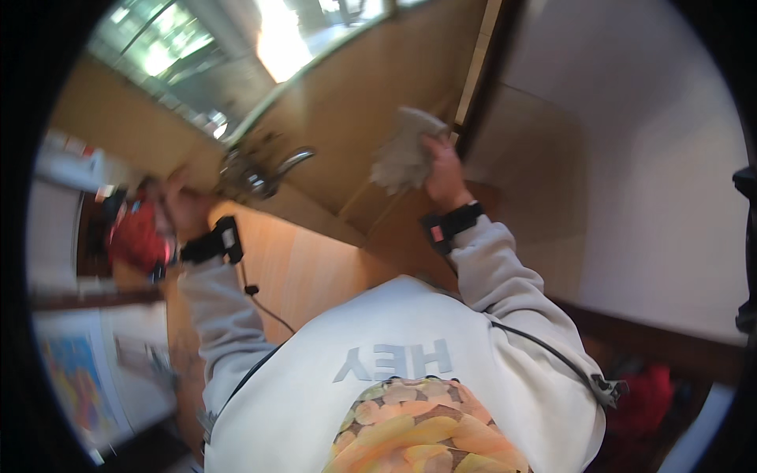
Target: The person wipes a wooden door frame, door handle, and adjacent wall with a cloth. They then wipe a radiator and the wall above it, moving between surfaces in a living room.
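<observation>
A brown wooden door (355, 100) with a glass pane (236, 71) stands before me. My left hand (186, 207), blurred, is at the door's left edge and appears to grip it; some fingers are hard to make out. Close to that hand, a shiny metal lever handle (284, 168) sticks out from the door. My right hand (446, 177) holds a crumpled grey cloth (405, 151) against or just off the lower door panel; contact is not clear.
At right rises a pale wall (650, 148), beside a dark door frame (491, 77). Wooden flooring (301, 266) runs below the door. Something red (139, 236) stands blurred beyond my left hand. A colourful picture (80, 378) lies at lower left. Thin cables (269, 313) run along my sleeves.
</observation>
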Demonstrator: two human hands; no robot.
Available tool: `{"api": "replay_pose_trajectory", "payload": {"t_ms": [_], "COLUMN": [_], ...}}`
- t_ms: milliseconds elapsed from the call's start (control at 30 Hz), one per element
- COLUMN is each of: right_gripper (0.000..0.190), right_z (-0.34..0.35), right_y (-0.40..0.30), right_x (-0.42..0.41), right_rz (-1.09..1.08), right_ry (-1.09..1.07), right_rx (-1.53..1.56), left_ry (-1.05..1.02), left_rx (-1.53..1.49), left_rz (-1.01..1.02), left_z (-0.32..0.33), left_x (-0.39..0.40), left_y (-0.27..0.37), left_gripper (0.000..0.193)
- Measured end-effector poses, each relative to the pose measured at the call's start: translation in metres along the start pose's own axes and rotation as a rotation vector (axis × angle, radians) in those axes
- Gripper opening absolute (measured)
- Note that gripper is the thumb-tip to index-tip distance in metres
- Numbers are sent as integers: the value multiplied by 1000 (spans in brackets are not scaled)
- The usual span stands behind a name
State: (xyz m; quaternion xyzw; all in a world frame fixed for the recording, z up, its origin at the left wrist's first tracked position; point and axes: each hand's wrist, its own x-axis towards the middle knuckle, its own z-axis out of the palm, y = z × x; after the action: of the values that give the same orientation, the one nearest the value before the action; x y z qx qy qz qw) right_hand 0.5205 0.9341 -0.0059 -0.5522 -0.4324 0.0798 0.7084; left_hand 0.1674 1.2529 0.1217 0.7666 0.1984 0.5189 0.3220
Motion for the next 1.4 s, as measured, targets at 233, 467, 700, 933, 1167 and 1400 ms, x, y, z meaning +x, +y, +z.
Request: {"api": "replay_pose_trajectory", "payload": {"t_ms": [233,467,700,933,1167,1400], "right_gripper": [38,39,40,30,30,40], "right_z": [8,30,59,38,1,6], "right_y": [-8,-38,-80,-117,-196,-298], "right_x": [-141,-241,-286,-350,-484,-607], "right_rz": [757,697,567,321,99,87], "right_ry": [365,588,847,1251,1619,1756], "right_rx": [900,997,720,640,363,53], "left_ry": [155,-192,-1189,-1460,-1784,-1706], "left_rx": [-409,157,-284,-411,-716,-1028], "left_rz": [-360,504,689,913,1153,1037], "left_z": [28,106,238,248,248,242], "left_x": [23,-76,-214,-320,-410,-501], "left_y": [16,84,113,163,255,373], "left_gripper": [41,56,70,77,53,49]}}
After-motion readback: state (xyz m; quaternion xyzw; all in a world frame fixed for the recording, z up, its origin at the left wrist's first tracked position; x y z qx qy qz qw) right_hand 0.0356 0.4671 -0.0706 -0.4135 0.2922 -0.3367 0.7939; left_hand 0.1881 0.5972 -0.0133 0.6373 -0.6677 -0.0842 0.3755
